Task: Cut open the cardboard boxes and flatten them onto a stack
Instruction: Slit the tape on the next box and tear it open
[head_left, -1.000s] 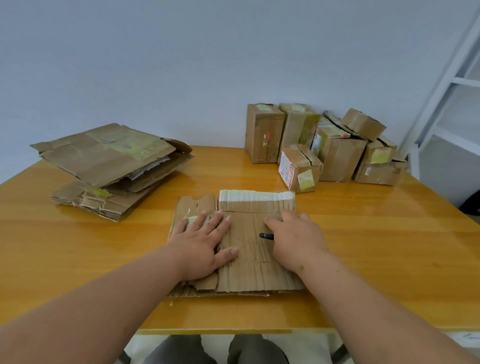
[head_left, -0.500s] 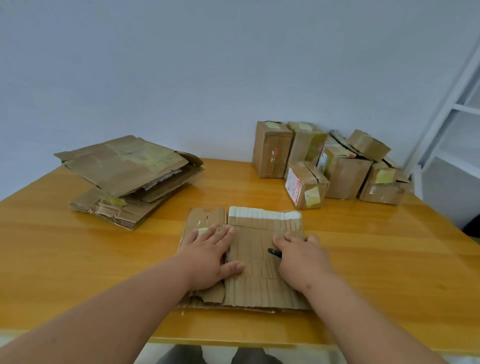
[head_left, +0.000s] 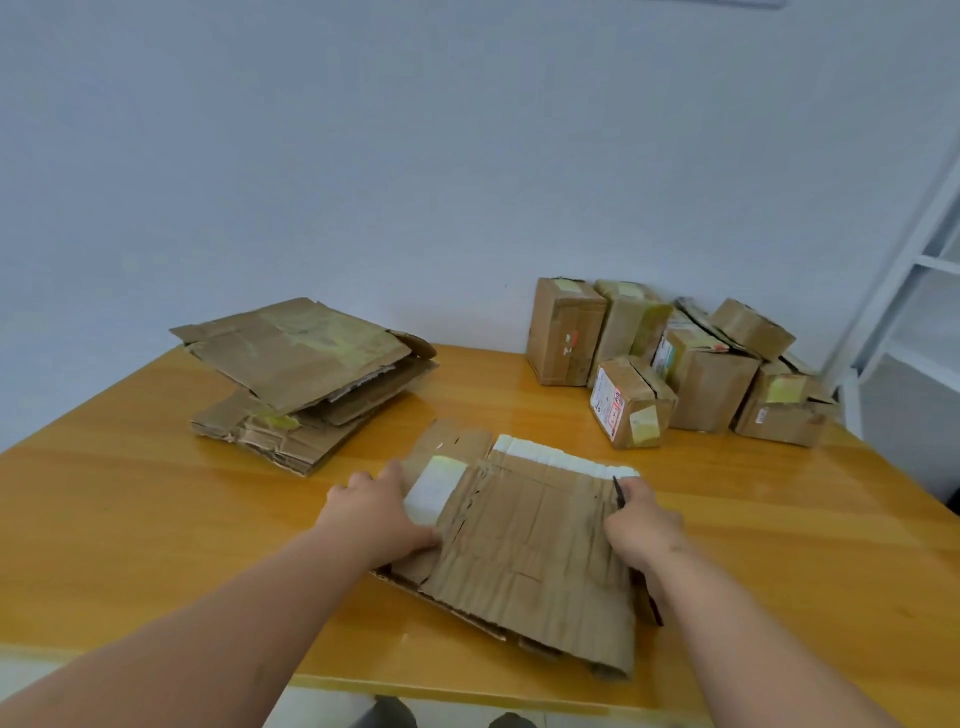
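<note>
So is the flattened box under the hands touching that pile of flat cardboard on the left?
Apart. The head view shows bare table between the flattened box and the pile.

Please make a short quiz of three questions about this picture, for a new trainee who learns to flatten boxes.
1. True or false: the left hand and the right hand hold opposite edges of the flattened box.
2. Where is the stack of flat cardboard? A) far left of the table B) on the floor C) on the shelf
3. Fill in: the right hand also holds a thin dark ____.

Key:
1. True.
2. A.
3. Tool, probably the cutter; only its tip shows. The uncut boxes stand at the far right.
</note>
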